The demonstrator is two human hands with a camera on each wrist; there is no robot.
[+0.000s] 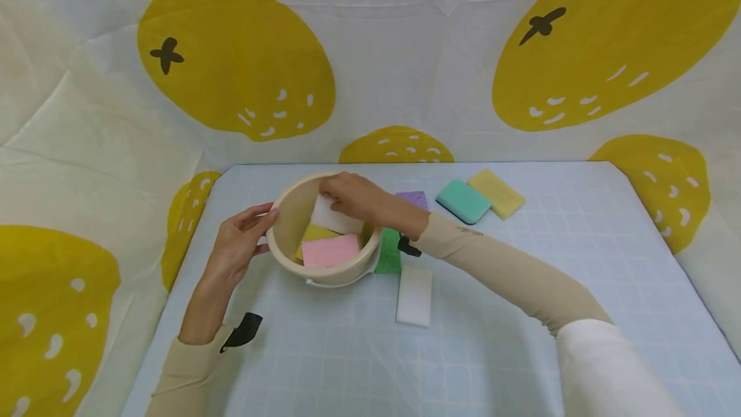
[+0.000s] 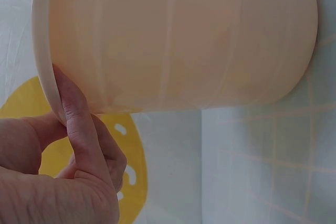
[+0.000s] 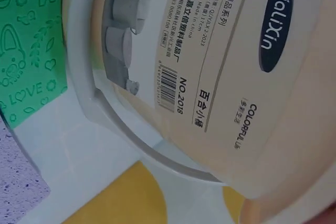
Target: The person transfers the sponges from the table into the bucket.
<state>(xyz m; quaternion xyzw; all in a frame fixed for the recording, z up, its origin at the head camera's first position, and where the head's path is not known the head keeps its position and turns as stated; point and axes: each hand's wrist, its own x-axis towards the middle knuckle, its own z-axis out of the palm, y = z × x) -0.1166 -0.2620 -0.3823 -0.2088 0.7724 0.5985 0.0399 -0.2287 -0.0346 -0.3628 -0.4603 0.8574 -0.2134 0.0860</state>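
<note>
A cream plastic bucket (image 1: 291, 221) stands on the table at centre left in the head view. Its rim is pinched by my left hand (image 1: 236, 242), thumb on one side and fingers on the other, as the left wrist view shows close up at the bucket wall (image 2: 184, 40). My right hand (image 1: 350, 197) reaches over the far rim and grips a white sponge (image 1: 331, 216) inside the bucket. Below it lie a pink sponge (image 1: 330, 251) and a yellow sponge (image 1: 317, 233). In the right wrist view only the labelled bucket side and its handle (image 3: 157, 157) show.
Right of the bucket lie a green sponge (image 1: 389, 253), a purple sponge (image 1: 413, 199) and a white block-shaped sponge (image 1: 414, 296). Farther right, a teal sponge (image 1: 463, 202) touches a yellow one (image 1: 499, 194). Lemon-patterned cloth (image 1: 399, 69) hangs behind the table.
</note>
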